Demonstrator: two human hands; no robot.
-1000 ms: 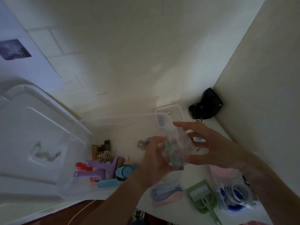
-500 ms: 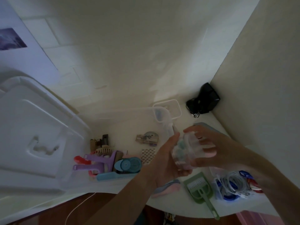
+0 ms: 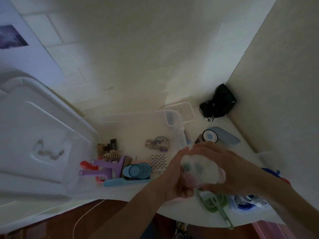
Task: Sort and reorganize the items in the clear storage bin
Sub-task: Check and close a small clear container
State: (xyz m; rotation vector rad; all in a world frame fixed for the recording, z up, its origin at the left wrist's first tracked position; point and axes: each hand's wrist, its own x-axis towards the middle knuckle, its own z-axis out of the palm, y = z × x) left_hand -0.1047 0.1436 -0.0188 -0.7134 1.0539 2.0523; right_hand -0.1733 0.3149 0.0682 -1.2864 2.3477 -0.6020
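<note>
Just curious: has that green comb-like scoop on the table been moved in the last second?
No. The green scoop lies at the table's near edge beside the coiled cables, as before; only the camera shifted.

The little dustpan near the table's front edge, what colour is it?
Light green dustpan, head view.

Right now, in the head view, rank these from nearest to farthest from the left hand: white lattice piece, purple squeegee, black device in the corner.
From the left hand:
1. White lattice piece, just to its left on the table.
2. Purple squeegee, farther left, in the pile beside the bin lid.
3. Black device, far back in the right corner.
</note>
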